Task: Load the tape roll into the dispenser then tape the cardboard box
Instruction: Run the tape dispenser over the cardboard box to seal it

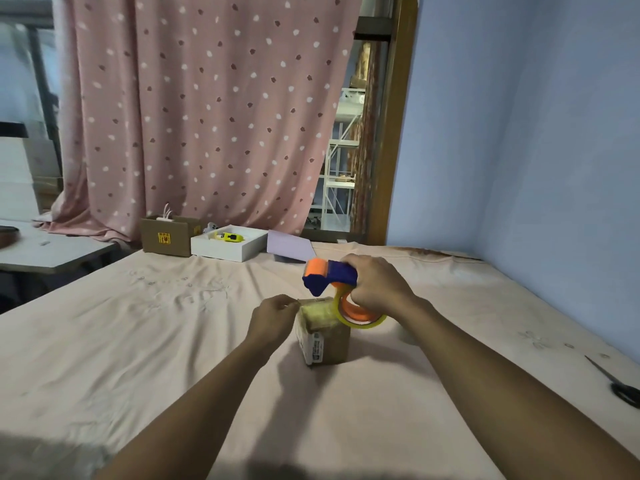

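A small cardboard box [329, 342] with a white label stands on the pink sheet [156, 341], its top covered in clear tape. Above its right side my right hand [375, 285] grips a blue and orange tape dispenser [329, 276]. The yellowish tape roll [360, 315] sits on the dispenser's orange hub, hanging over the box's right edge. My left hand [273, 317] pinches at the box's top left corner, fingers closed; a thin strip of tape seems to run from there toward the dispenser's nose.
Black scissors [620, 386] lie at the right edge of the sheet. At the far edge stand a brown carton [166, 239], a white tray [228, 249] holding a yellow object, and a lilac sheet [289, 245]. A blue wall bounds the right.
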Demonstrator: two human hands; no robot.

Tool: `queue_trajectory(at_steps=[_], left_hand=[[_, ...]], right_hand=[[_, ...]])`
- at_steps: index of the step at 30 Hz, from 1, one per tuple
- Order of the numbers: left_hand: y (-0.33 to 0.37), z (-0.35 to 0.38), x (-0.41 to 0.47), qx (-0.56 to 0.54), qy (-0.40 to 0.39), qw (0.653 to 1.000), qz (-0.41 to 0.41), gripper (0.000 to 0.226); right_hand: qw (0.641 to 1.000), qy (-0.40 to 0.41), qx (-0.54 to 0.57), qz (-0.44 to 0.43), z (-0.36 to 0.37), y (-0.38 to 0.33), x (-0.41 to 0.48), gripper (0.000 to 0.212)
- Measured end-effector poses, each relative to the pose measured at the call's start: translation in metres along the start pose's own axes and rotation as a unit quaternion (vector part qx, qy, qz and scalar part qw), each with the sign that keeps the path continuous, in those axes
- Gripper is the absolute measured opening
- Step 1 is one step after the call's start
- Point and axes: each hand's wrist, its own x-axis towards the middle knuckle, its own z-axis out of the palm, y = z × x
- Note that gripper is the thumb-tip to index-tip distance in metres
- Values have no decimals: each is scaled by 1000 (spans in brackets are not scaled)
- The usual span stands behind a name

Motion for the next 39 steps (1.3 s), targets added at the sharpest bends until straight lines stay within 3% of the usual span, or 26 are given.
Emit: queue_trajectory(at_steps=[6,14,24,32,36,39], left_hand=[[13,-21,11,-207,27,978,-23,31],[32,-18,11,-175,-40,983,-42,44],[7,-17,14,-288,-18,949,-128,12],[-1,-21,15,-416,-88,884,-196,45],[-2,-16,17,-329,-109,918,-191,49],[-5,-11,19,-326,-94,924,-178,24]], right_hand=[[987,-21,-144,-68,-4,-3,15,71],[962,-36,-233,-138,10,-10,30,67],[952,-61,-242,-175,13,-6,39,55],[940,-80,-265,-199,8,-4,47,64],[936,-81,-274,-204,7,-2,46,64],[933,-81,-283,-205,6,0,46,63]])
